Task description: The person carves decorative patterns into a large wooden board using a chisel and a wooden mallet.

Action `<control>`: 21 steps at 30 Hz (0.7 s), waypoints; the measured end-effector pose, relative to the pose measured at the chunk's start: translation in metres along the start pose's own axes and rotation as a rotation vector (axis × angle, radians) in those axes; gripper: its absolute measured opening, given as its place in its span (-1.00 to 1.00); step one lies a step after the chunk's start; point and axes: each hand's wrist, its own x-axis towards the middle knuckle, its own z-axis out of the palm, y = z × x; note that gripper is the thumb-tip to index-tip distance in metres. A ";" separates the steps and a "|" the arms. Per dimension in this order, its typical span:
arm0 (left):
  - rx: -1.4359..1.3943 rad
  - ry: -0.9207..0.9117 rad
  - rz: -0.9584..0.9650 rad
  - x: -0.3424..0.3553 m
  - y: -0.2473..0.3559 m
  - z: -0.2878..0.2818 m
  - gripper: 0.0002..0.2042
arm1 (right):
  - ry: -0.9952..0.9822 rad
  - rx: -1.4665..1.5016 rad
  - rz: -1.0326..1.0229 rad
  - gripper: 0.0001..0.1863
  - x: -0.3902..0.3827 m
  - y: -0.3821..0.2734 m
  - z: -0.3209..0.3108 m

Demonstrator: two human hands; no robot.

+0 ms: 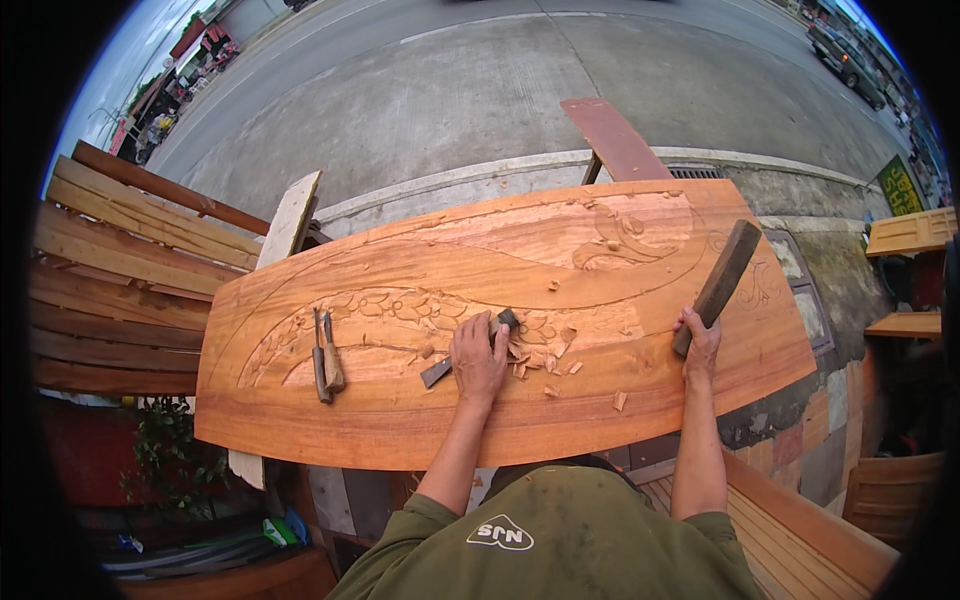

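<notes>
My left hand [478,355] is closed over a chisel [437,372] lying low across the carved wooden panel [260,400], its dark end showing past my fingertips and its flat blade by my wrist. My right hand [700,350] grips a long, dark wooden club [728,270] at its lower end, over the panel's right part. Pale shavings [560,348] are scattered beside my left hand. At the panel's left lie several carving tools [330,365] with long handles. Leaf and scroll patterns [620,240] are cut and outlined in the reddish-orange wood.
The panel rests on boards [295,205], with a reddish plank [610,130] jutting behind. Stacked planks [130,270] stand left, above a plant [170,450]. A slatted wooden bench [790,530] and panels [910,235] are at right. Beyond lie pavement and a road with a vehicle [845,70].
</notes>
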 end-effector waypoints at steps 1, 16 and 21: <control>0.000 0.003 0.003 0.000 0.000 0.000 -0.58 | -0.004 0.001 -0.004 -0.59 0.001 0.001 -0.001; 0.006 0.005 0.002 0.001 -0.003 0.002 -0.57 | 0.012 0.018 0.009 -0.59 0.001 0.005 -0.002; 0.006 0.006 0.006 0.001 0.000 0.001 -0.57 | 0.005 0.024 0.013 -0.60 0.003 0.006 -0.005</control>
